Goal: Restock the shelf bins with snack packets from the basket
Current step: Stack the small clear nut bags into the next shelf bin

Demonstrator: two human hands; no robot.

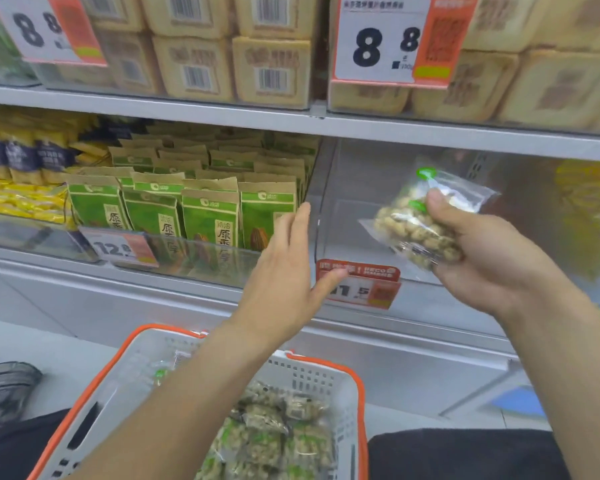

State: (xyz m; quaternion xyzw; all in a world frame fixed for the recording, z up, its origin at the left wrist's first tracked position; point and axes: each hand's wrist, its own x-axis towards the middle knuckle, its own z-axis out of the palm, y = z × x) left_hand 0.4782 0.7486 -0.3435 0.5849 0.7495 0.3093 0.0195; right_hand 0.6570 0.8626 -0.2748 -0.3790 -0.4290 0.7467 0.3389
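Lowest in view, basket [329, 379]: white with orange rim, holding a heap of clear snack packets [274, 438] with green marks, piled toward its right side. Dark trouser legs to either side of it, a grey shoe [4, 386] on the floor at far left.

Above the basket, left hand [288, 268] raised with fingers straight and together, thumb spread, holding nothing, held up in front of the divider between two bins; thumb tip over a red price tag [361, 285] reading 11.5.

Right hand [485, 251] curled round two clear packets [426, 220] of pale nuggets, thumb pressed on top, held up at the mouth of the clear bin [361, 188] on the middle shelf; no packets seen lying in that bin.

Left of it, a bin packed with upright green-and-brown pouches [208, 209], tag [118, 249] reading 12.9 on its front. Further left, yellow and dark blue packs [21, 168].

Top shelf: stacked tan blocks with barcodes [271, 71], two tags reading 8.8 [381, 43]. Blurred yellow goods at far right [589, 202].
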